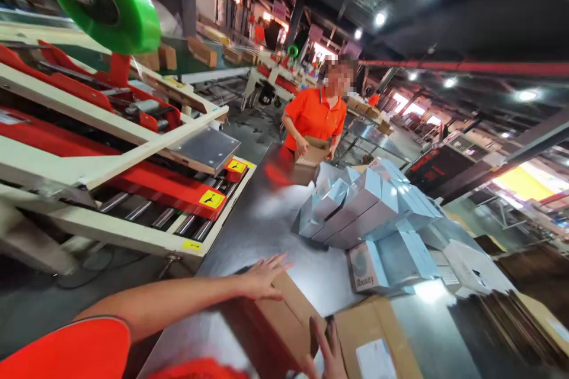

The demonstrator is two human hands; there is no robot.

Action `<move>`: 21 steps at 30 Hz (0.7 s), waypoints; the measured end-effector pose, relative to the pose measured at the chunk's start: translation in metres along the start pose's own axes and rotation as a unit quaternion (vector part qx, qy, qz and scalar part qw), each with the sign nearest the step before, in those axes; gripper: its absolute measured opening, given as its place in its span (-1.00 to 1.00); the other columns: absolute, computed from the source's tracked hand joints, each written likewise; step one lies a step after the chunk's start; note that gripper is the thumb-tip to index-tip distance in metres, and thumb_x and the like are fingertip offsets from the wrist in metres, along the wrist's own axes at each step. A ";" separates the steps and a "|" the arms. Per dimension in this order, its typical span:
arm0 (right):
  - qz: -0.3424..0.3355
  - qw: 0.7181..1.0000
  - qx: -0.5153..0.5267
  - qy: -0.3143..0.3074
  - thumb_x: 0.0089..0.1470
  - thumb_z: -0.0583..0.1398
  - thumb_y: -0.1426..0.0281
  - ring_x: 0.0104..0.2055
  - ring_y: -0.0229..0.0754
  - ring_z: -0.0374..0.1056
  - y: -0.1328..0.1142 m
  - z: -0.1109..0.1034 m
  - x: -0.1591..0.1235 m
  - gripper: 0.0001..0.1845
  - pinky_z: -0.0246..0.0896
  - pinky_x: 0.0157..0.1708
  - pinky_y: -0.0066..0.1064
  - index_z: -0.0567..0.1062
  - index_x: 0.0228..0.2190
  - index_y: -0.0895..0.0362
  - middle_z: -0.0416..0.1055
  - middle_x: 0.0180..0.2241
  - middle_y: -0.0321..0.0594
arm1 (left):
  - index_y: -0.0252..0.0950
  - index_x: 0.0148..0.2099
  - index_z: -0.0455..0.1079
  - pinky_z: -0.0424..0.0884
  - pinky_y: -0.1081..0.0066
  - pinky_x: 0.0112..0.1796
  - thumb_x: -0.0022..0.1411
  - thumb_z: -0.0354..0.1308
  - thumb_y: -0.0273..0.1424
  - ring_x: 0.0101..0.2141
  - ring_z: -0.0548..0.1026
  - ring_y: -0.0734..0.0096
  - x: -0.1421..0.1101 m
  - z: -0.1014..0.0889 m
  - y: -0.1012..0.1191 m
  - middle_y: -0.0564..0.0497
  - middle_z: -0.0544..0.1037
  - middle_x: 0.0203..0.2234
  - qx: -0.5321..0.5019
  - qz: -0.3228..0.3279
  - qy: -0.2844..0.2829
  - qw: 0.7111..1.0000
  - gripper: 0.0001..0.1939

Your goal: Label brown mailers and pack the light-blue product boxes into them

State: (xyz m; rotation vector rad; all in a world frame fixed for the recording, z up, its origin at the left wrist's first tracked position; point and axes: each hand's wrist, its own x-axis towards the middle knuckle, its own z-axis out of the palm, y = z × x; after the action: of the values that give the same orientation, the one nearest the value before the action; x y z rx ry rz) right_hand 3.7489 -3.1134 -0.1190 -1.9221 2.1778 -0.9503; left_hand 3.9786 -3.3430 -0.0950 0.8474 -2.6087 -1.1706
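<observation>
A brown cardboard box (278, 325) sits low in view on the steel table (271, 237), between my two hands. My left hand (264, 277) lies over its upper edge with the fingers spread. My right hand (326, 349) presses against its other end, next to an open cardboard flap (368, 331) with a white label. Part of the box is cut off by the bottom of the picture. Beyond the box stands a heap of pale blue product boxes (364, 207), within neither hand's reach.
On the left runs a carton-sealing machine (133, 154) with red belts and steel rollers, below a green strapping reel (100, 3). Ahead, a co-worker in an orange polo shirt (315, 115) holds a cardboard box (309, 157). Flat cardboard sheets (520, 325) stand at lower right.
</observation>
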 end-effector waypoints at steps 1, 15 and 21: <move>0.020 0.999 -0.008 -0.029 0.06 0.29 0.12 0.20 0.39 0.29 -0.011 0.002 -0.007 -0.24 0.38 -0.03 0.21 0.30 0.27 -0.04 0.39 0.14 0.13 | 0.00 0.47 -0.15 0.13 -0.21 0.20 0.08 0.30 0.01 0.35 0.01 -0.29 -0.002 0.003 -0.003 -0.20 -0.18 0.45 -0.030 -0.004 0.011 0.999 0.05; 0.149 0.978 0.062 -0.131 0.13 0.15 0.24 0.33 0.11 0.13 -0.040 0.050 0.120 -0.07 0.27 0.12 -0.07 -0.15 0.38 0.18 0.08 0.33 0.17 | -0.28 0.04 0.44 0.29 0.13 0.06 0.21 0.09 -0.39 -0.03 0.41 0.11 -0.056 0.042 -0.118 -0.15 0.49 -0.09 0.009 -0.134 0.210 0.969 -0.65; 0.061 0.980 0.078 -0.175 0.03 0.21 0.36 0.36 0.07 0.06 -0.065 0.116 0.291 0.00 0.07 0.27 -0.07 -0.13 0.36 0.32 0.05 0.34 0.18 | -0.24 0.00 0.48 0.28 0.08 0.02 0.25 0.05 -0.42 -0.07 0.40 0.05 -0.057 0.045 -0.110 -0.16 0.49 -0.11 0.067 -0.135 0.170 0.974 -0.69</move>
State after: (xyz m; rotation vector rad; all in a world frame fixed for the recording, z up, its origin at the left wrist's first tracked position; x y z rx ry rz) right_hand 3.7973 -3.4279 -0.0837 -1.7108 1.9320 -0.6797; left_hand 4.0567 -3.3412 -0.2013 1.3346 -2.3610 -0.8192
